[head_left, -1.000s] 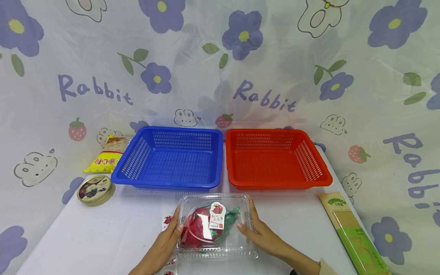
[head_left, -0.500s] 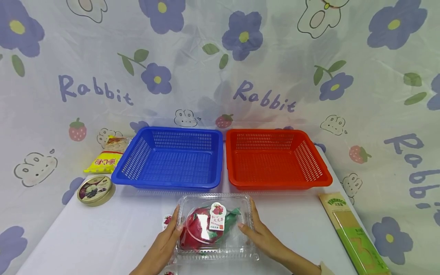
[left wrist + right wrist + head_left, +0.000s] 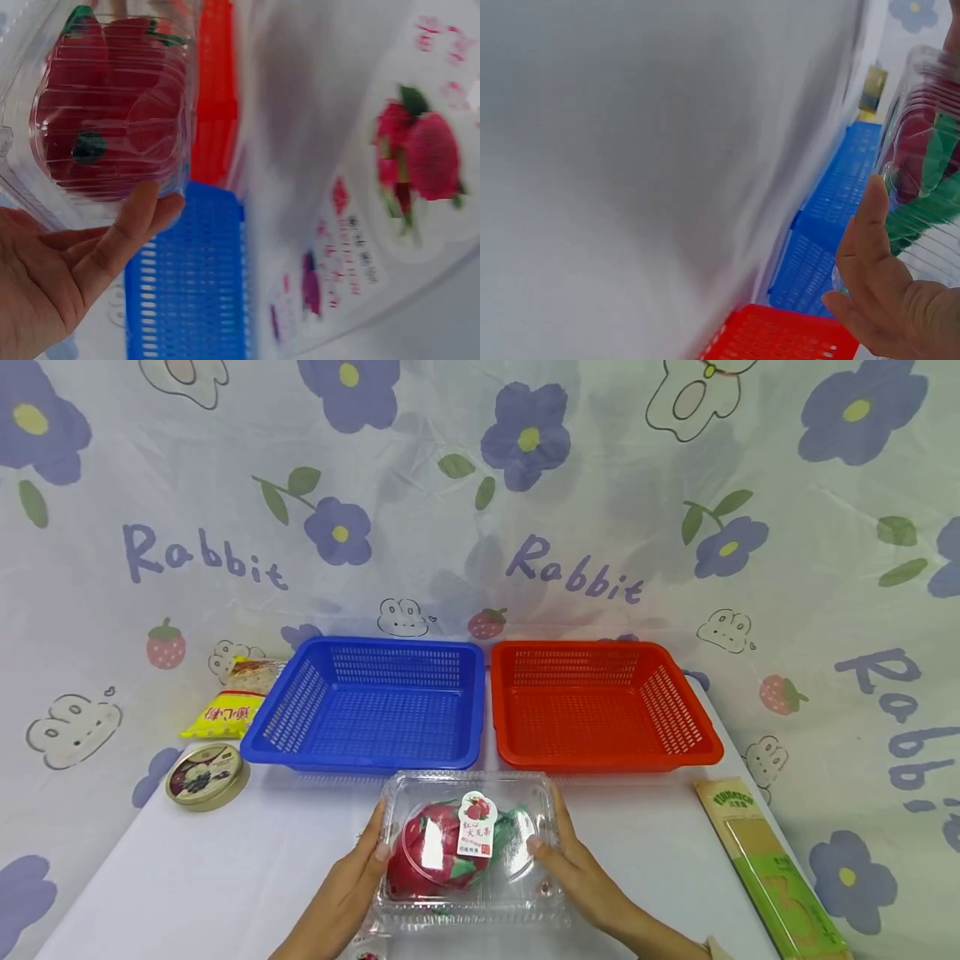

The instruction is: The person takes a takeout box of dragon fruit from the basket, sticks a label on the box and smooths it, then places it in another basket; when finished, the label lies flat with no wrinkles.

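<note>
A clear plastic clamshell box (image 3: pixel 517 877) is held between both hands at the front middle of the table. Inside lie red dragon fruit (image 3: pixel 420 864) with green tips, and a white fruit sticker (image 3: pixel 477 831) is on the lid. My left hand (image 3: pixel 341 885) grips the box's left side, thumb on the lid edge and fingers underneath, as the left wrist view shows. On the opposite side my right hand (image 3: pixel 592 877) grips it, thumb over the lid. In the left wrist view the box hangs clear above the table, beside a strip of fruit stickers (image 3: pixel 420 157).
Behind the box stand a blue basket (image 3: pixel 363 760) and a red basket (image 3: pixel 611 760), side by side. At left are a round tin (image 3: pixel 206 777) and a yellow food bag (image 3: pixel 236 702). A long green-and-tan packet (image 3: pixel 772 868) lies along the right table edge.
Both hands have raised the box a little, and it looks slightly larger and tipped in the head view. It now covers more of the sticker strip on the table.
</note>
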Demonstrator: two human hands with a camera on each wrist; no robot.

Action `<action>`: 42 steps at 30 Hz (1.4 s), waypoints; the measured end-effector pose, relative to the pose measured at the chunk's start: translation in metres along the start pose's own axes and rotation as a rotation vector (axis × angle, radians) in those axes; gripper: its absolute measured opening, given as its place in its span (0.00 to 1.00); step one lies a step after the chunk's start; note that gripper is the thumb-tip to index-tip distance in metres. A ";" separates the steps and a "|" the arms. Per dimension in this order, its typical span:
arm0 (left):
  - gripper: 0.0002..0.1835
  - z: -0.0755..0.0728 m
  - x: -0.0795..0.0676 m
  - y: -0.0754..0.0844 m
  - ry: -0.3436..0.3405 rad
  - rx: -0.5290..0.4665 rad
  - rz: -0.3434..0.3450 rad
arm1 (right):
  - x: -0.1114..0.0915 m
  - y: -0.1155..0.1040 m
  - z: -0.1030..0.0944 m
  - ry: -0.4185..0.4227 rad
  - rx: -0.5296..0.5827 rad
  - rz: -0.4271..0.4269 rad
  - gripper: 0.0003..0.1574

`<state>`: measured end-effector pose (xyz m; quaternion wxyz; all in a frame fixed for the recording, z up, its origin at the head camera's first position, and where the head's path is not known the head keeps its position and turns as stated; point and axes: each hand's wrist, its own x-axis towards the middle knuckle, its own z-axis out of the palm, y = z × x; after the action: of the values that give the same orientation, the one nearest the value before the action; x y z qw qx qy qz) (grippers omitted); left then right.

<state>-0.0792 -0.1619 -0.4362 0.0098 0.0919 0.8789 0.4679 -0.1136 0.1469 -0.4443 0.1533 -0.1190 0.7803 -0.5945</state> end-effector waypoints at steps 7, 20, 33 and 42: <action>0.32 -0.004 0.007 0.006 0.005 -0.003 0.071 | 0.004 -0.016 -0.008 0.044 0.020 -0.049 0.45; 0.32 -0.008 0.018 0.020 0.035 -0.042 0.099 | 0.012 -0.031 -0.016 0.097 0.050 -0.069 0.44; 0.32 -0.013 0.028 0.021 0.039 -0.039 0.148 | 0.019 -0.038 -0.025 0.124 0.035 -0.110 0.42; 0.32 -0.013 0.030 0.019 0.050 -0.027 0.164 | 0.020 -0.038 -0.028 0.133 0.051 -0.100 0.42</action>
<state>-0.1068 -0.1574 -0.4116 -0.0493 0.1519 0.8620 0.4812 -0.1429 0.1540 -0.4028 0.0741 -0.1140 0.7664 -0.6278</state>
